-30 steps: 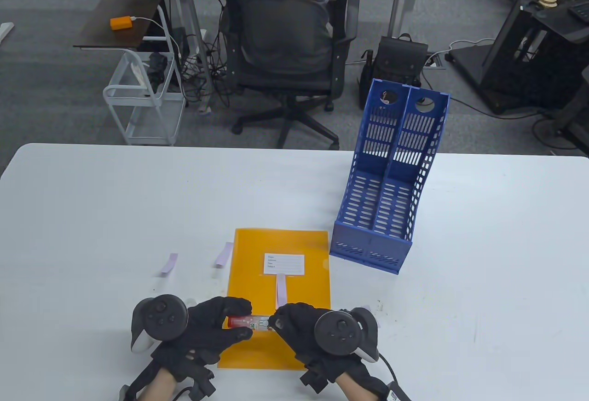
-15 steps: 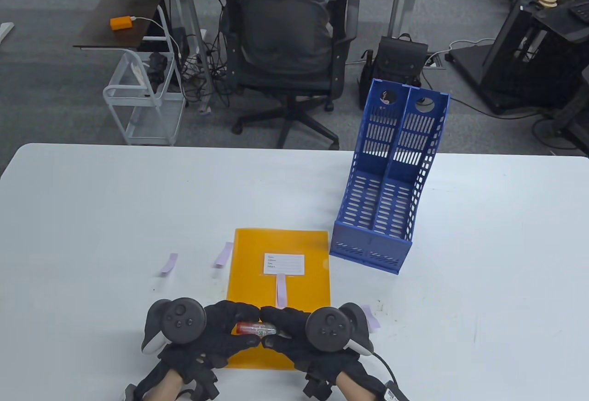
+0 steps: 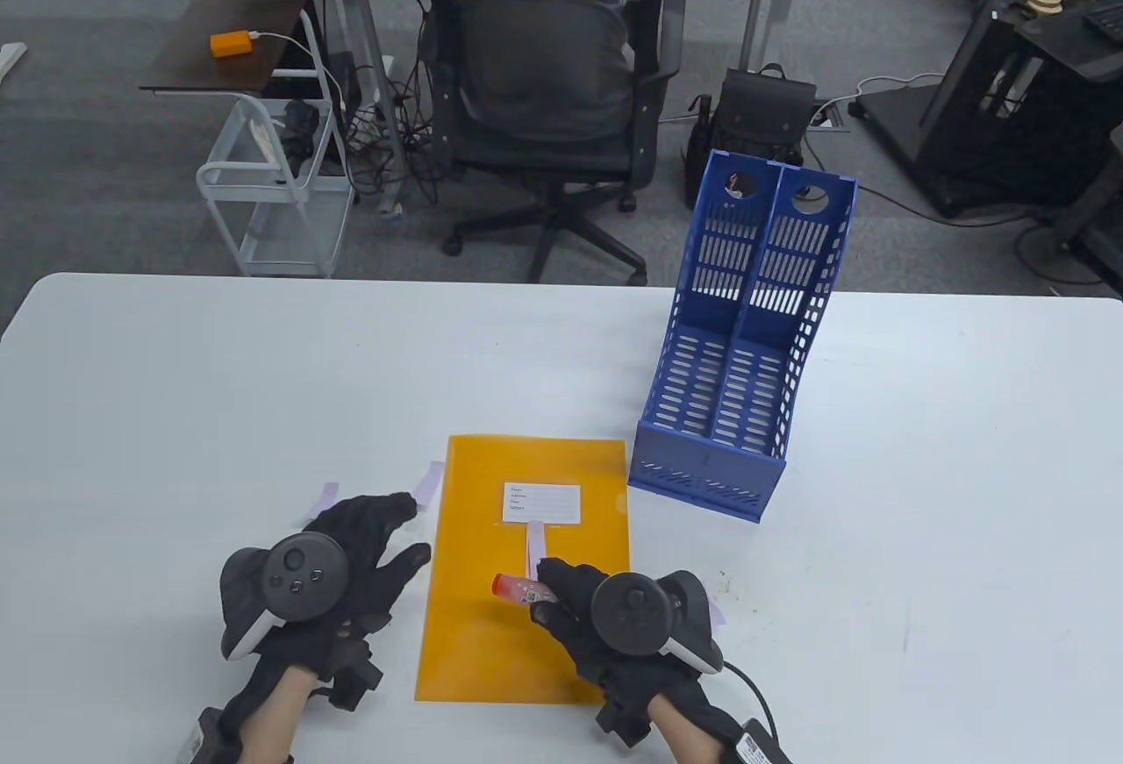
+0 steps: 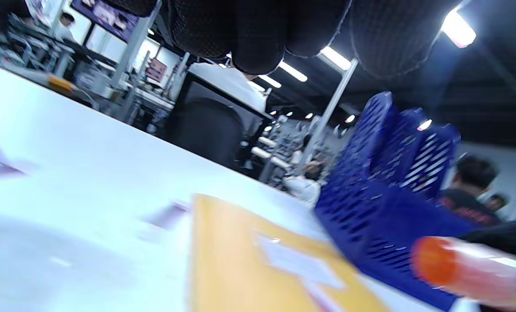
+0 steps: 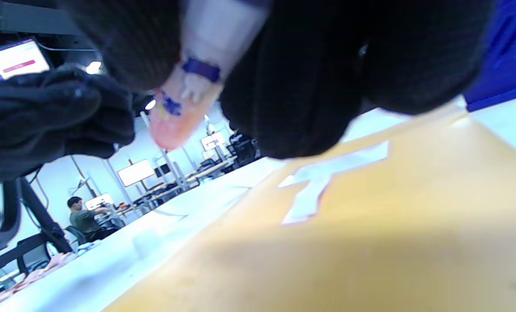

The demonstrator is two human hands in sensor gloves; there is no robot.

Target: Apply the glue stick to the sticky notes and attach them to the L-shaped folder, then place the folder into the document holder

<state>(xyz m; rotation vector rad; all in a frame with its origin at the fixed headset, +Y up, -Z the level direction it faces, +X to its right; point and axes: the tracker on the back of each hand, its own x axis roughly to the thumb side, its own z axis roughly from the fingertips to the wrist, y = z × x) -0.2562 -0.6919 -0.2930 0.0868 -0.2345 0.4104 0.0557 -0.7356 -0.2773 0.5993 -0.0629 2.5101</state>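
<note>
Glue stick (image 3: pixel 518 590), orange-capped, gripped in the curled fingers of the right hand (image 3: pixel 605 624) just above the flat orange L-shaped folder (image 3: pixel 491 624) on the white bench (image 3: pixel 921 492). One pale purple sticky note (image 3: pixel 535 543) stuck on the folder below its white label (image 3: pixel 542 503), two more lying on the bench left of it, by the left hand (image 3: pixel 351 562), fingers spread and holding nothing. Blue perforated plastic document holder (image 3: pixel 746 343) upright just beyond the folder's far right corner, both compartments empty.
</note>
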